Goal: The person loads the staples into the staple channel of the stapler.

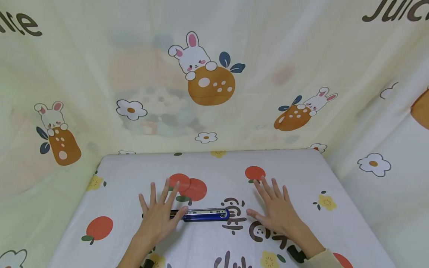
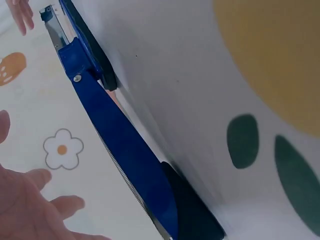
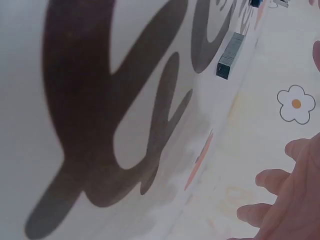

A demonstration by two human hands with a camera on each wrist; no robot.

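A blue stapler [image 1: 206, 216] lies across the middle of the table, its left part hidden behind my left hand [image 1: 157, 217]. That hand hovers over or beside it with spread, straight fingers; whether it touches cannot be told. The left wrist view shows the stapler [image 2: 125, 135] unfolded, with a metal channel, a spring and dark ends. To the right, apart from the stapler, my right hand [image 1: 279, 214] also has its fingers spread and holds nothing. A grey block of staples [image 3: 231, 55] sits on the cloth in the right wrist view; my right hand seems to hide it from the head view.
A white cloth [image 1: 134, 238] printed with fruit, flowers and brown lettering covers the table. Behind it hangs a curtain [image 1: 251, 123] with rabbit prints, and more curtain encloses both sides. Dark wrist straps [image 1: 296, 254] show near the front.
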